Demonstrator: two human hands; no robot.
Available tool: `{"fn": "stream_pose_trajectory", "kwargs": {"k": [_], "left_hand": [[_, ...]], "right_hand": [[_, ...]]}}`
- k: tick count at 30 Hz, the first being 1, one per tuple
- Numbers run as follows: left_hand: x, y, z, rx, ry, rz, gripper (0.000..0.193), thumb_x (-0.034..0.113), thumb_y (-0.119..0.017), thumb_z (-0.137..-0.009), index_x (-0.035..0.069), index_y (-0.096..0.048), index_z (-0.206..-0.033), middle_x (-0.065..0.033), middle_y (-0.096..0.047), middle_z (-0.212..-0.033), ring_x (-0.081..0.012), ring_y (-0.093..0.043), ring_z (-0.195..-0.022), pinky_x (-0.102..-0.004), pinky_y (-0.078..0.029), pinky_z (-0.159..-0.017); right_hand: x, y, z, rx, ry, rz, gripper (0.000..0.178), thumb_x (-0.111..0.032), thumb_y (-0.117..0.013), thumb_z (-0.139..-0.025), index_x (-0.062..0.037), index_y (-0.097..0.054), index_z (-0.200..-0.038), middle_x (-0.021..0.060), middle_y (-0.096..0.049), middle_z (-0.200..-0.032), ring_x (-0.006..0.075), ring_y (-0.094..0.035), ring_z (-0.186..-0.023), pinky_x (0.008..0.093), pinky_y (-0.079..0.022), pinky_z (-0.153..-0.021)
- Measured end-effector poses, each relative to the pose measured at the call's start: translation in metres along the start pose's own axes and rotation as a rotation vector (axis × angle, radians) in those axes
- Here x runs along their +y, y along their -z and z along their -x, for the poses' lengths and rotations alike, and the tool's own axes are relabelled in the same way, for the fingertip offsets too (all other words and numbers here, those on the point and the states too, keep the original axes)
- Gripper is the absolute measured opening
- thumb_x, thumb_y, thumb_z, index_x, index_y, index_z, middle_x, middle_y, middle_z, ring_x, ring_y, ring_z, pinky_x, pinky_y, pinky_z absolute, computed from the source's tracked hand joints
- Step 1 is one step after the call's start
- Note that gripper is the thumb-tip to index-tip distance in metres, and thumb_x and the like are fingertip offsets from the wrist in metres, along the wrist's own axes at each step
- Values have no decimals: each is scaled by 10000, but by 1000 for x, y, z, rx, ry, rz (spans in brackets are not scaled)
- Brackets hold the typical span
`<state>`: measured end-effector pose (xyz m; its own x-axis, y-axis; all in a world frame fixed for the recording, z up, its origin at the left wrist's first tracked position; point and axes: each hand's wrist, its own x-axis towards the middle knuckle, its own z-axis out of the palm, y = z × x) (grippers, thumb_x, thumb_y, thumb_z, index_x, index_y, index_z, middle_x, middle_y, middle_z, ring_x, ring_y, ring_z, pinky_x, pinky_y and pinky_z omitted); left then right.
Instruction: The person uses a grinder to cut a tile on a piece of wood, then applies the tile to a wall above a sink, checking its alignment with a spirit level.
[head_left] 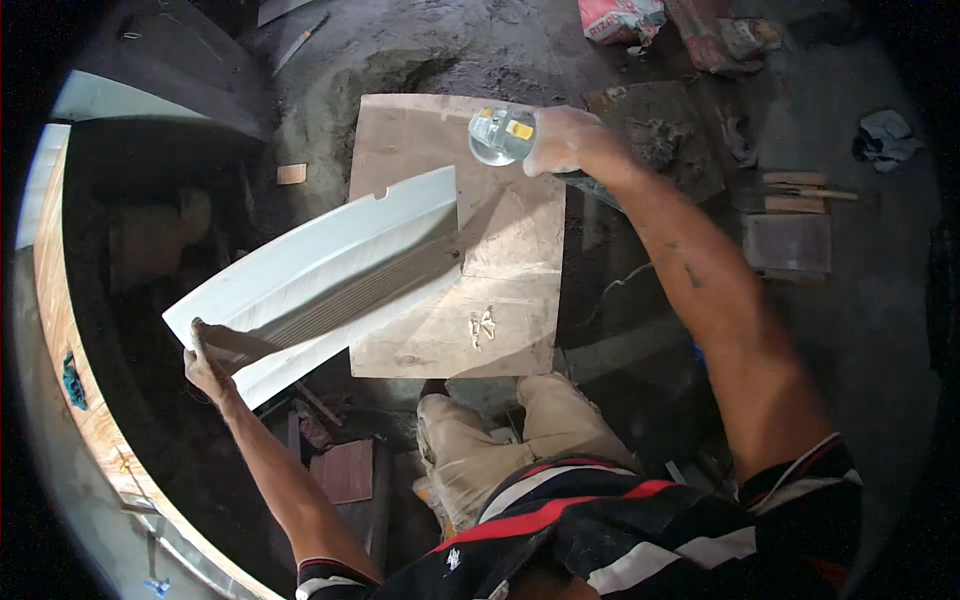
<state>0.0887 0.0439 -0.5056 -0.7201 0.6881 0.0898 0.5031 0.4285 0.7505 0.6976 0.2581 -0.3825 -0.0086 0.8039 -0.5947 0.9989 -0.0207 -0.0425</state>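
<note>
My left hand point(207, 372) grips the lower left end of a long white panel point(300, 255), thumb over its edge. The panel slants up to the right, with a grooved band along its middle and a small notch in its upper edge. Its right end overlaps a pale brown board point(510, 240) in front of my knees. Beyond the panel's right end, my right hand point(562, 140) is closed round what looks like an angle grinder point(502, 136), with a round metal part and yellow patches. The fingers' far side is hidden. Small whitish scraps point(483, 326) lie on the board's near part.
A wooden-edged surface point(70, 330) curves along the left. A reddish square piece point(342, 471) lies by my left leg. To the right are wooden-handled tools point(810, 192), a grey rectangular piece point(788, 244) and a crumpled bag point(887, 138). A red-and-white sack point(621, 18) lies at the far side.
</note>
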Motion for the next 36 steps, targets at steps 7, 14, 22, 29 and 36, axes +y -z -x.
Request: {"fn": "stream_pose_trajectory", "kwargs": {"k": [7,14,22,29,36], "left_hand": [[80,1,19,-14,-16,94,551,518,-743,-934,-32,-741,-957,-49,-659,-708,-121,-559,-640,-298,-480,-611],[147,15,56,-27,-65,75,494,468,-771,-934,-20,-708,-896,-57,-701,-715,-96,-590,-649,-277,-495,-622],[170,21,73,-18,-93,183,425,384,-811,-927,-19,-688,-867,-52,-712,-729,-75,-590,-639,-252,-489,-583],[190,22,84,-21,-73,187,394,341,-837,-910,-25,-692,-883,-51,-727,-790,-77,-600,-683,-241,-497,-601],[188,25,85,-4,-86,187,401,334,-854,-893,-40,-716,-936,-56,-728,-796,-78,-591,-683,-241,-491,-607]], "right_hand": [[-40,6,4,104,99,15,512,-262,-818,-618,-65,-777,-1089,180,-766,-1059,329,-748,-1001,421,-590,-869],[-74,13,9,9,91,118,503,-280,-834,-623,-65,-775,-1074,186,-764,-1024,351,-744,-971,438,-585,-855],[-97,8,13,-35,78,254,453,-266,-829,-660,-65,-788,-1065,173,-765,-1069,322,-748,-994,417,-593,-876],[-106,11,19,-18,90,283,439,-240,-837,-661,-67,-791,-1062,169,-765,-1076,323,-745,-1010,422,-593,-879],[-111,7,14,-8,107,316,461,-247,-855,-647,-78,-793,-1071,161,-766,-1086,320,-748,-1005,430,-597,-870]]}}
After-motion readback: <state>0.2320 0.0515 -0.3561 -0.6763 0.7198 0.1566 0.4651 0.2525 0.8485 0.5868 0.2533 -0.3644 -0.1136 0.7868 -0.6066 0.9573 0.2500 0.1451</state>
